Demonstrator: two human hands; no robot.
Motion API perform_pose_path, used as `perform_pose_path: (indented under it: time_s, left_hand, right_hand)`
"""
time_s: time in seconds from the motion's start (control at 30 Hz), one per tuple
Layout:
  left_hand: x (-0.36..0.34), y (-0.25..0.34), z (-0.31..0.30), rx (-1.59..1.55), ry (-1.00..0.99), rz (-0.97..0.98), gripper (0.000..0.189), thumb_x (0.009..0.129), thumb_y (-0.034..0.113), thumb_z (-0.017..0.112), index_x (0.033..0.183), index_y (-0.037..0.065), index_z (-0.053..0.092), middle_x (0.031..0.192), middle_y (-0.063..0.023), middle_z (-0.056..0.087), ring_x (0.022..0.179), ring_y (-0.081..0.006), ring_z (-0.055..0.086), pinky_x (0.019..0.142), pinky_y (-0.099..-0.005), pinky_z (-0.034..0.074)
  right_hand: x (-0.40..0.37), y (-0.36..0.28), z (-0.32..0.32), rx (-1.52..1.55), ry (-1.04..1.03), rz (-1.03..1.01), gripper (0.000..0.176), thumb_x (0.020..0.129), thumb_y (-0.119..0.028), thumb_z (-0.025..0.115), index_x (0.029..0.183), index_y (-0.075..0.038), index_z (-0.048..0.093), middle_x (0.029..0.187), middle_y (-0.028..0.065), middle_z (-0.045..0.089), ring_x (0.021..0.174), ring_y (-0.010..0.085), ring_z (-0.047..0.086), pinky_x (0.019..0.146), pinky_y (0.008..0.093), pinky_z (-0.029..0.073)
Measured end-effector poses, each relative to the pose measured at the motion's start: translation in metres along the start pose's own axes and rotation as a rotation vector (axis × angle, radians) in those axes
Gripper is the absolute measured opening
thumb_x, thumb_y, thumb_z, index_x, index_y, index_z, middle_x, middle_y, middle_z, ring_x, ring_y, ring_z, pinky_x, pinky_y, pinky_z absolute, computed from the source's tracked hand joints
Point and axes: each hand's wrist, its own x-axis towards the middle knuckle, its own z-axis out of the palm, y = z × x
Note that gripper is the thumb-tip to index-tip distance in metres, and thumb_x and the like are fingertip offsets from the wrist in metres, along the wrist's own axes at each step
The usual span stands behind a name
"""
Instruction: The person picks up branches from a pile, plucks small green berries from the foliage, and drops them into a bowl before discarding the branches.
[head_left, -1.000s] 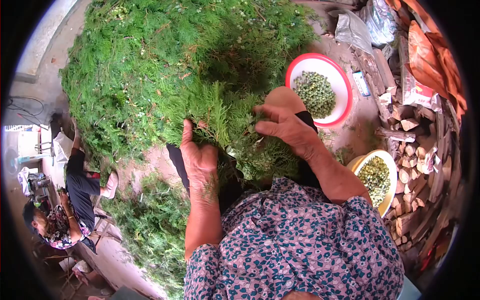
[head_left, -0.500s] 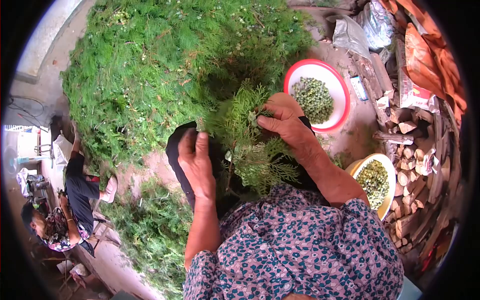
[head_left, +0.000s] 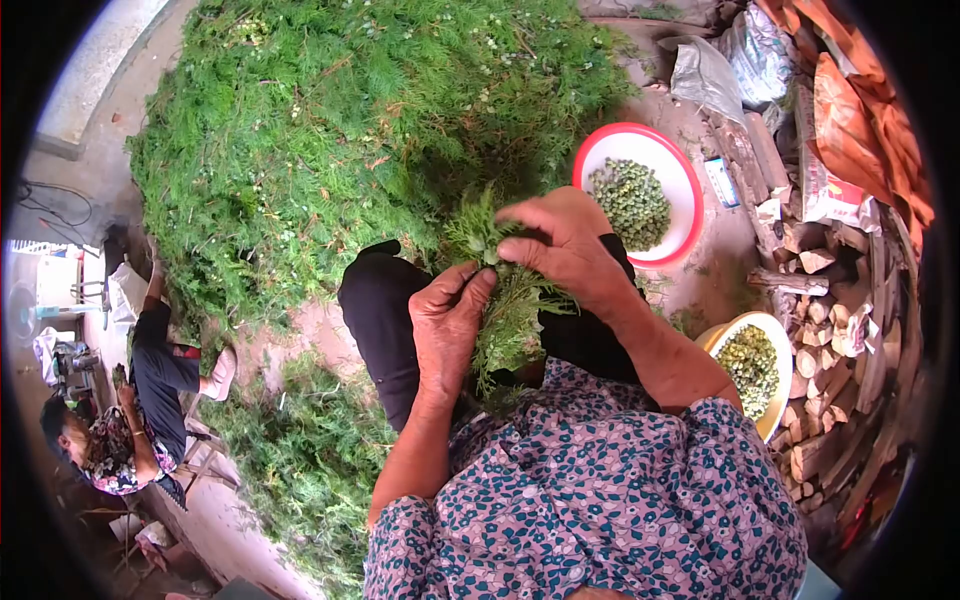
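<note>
My left hand [head_left: 447,325] is closed in a pinch on a green conifer sprig [head_left: 512,335], its fingertips just below a pale green cone [head_left: 478,243]. The sprig stands over my lap, its flat scaly leaves hanging down between my hands. From the right, my right hand [head_left: 572,255] reaches to the top of the sprig. Its thumb tip lies right beside the cone, and the index finger is held apart above, slightly blurred. The other fingers of that hand are partly hidden behind it.
A large heap of cut conifer branches [head_left: 290,150] lies ahead, with a smaller pile [head_left: 310,460] at left. At right stand a red-rimmed basin [head_left: 683,180] and a yellow basin [head_left: 782,375], both holding green cones. Firewood [head_left: 815,345] is stacked beyond. A seated person [head_left: 125,440] is at far left.
My left hand has moved right and up and taken hold of the sprig. My right hand's fingers have parted, and the sprig has shifted and tilted between my hands.
</note>
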Motion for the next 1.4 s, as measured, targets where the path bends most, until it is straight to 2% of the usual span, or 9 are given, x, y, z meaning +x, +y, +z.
perform_pose_path:
  time_s: [0.17,0.23,0.3,0.4,0.7,0.8,0.93,1.13,1.4]
  left_hand:
    - [-0.001,0.002,0.005,0.000,0.106,-0.003,0.017,0.078,0.004,0.064,0.093,-0.005,0.063,0.074,0.0018,0.057,0.067,-0.0039,0.046,0.058,-0.0183,0.039]
    - [-0.001,-0.008,0.006,-0.085,0.110,0.041,0.018,0.078,0.004,0.065,0.092,-0.005,0.062,0.073,0.0021,0.057,0.065,-0.0033,0.046,0.057,-0.0182,0.039]
    - [0.001,-0.011,0.004,-0.170,0.122,0.087,0.018,0.077,0.004,0.065,0.092,-0.005,0.061,0.073,0.0023,0.057,0.063,-0.0028,0.046,0.055,-0.0180,0.039]
    - [0.002,0.001,0.000,-0.322,0.196,-0.123,0.010,0.076,0.005,0.066,0.084,0.000,0.060,0.065,0.0021,0.055,0.049,-0.0033,0.044,0.044,-0.0190,0.034]
    - [0.004,0.000,0.004,-0.484,0.240,-0.218,0.005,0.077,0.003,0.064,0.078,0.002,0.059,0.061,0.0020,0.052,0.044,-0.0056,0.043,0.040,-0.0198,0.034]
    - [0.002,0.000,0.004,-0.390,0.235,-0.186,0.005,0.076,0.002,0.063,0.077,0.002,0.059,0.060,0.0028,0.052,0.043,-0.0041,0.041,0.038,-0.0192,0.031]
    - [0.002,-0.002,0.006,-0.342,0.225,-0.140,0.004,0.076,0.001,0.063,0.077,0.002,0.059,0.059,0.0041,0.051,0.041,-0.0020,0.038,0.035,-0.0180,0.028]
    - [-0.004,0.003,0.007,-0.324,0.184,-0.134,0.006,0.076,-0.001,0.062,0.082,-0.001,0.062,0.065,0.0061,0.052,0.052,0.0004,0.038,0.044,-0.0168,0.028]
    - [-0.006,-0.002,0.010,-0.352,0.151,-0.128,0.005,0.077,-0.002,0.060,0.080,-0.002,0.063,0.070,0.0063,0.053,0.060,-0.0009,0.040,0.053,-0.0168,0.032]
  right_hand:
    - [0.005,-0.027,-0.008,-0.091,0.237,-0.337,0.020,0.075,-0.011,0.062,0.093,-0.004,0.060,0.086,0.0112,0.057,0.082,0.0265,0.056,0.075,0.0316,0.044]
    - [-0.003,-0.040,0.004,-0.173,0.000,-0.584,0.017,0.072,-0.013,0.064,0.086,-0.004,0.060,0.085,0.0107,0.058,0.081,0.0264,0.055,0.073,0.0349,0.044]
    - [-0.013,-0.028,0.014,-0.149,-0.095,-0.586,0.014,0.071,-0.014,0.064,0.079,-0.005,0.060,0.081,0.0090,0.057,0.078,0.0251,0.055,0.069,0.0361,0.044]
    - [-0.027,-0.003,0.022,-0.362,-0.245,-0.420,0.016,0.067,-0.007,0.067,0.081,-0.003,0.060,0.077,0.0079,0.056,0.075,0.0269,0.055,0.065,0.0363,0.043]
    - [-0.032,0.017,0.033,-0.043,0.020,-0.128,0.011,0.070,-0.005,0.064,0.080,-0.002,0.059,0.075,0.0107,0.057,0.072,0.0292,0.057,0.062,0.0346,0.045]
    - [-0.031,0.011,0.032,-0.075,0.417,-0.205,0.014,0.072,-0.003,0.064,0.084,-0.003,0.058,0.075,0.0099,0.057,0.069,0.0263,0.057,0.058,0.0324,0.045]
    - [-0.023,0.003,0.035,-0.034,0.382,-0.169,0.019,0.072,-0.003,0.065,0.089,-0.003,0.057,0.078,0.0106,0.057,0.071,0.0266,0.057,0.061,0.0331,0.045]
    - [-0.014,0.009,0.041,-0.095,0.311,-0.196,0.025,0.071,-0.009,0.067,0.093,-0.002,0.056,0.082,0.0127,0.057,0.077,0.0280,0.056,0.067,0.0339,0.045]
    - [-0.016,0.013,0.045,0.167,0.288,-0.065,0.017,0.075,-0.009,0.064,0.088,0.001,0.061,0.081,0.0104,0.062,0.070,0.0185,0.059,0.059,0.0276,0.045]
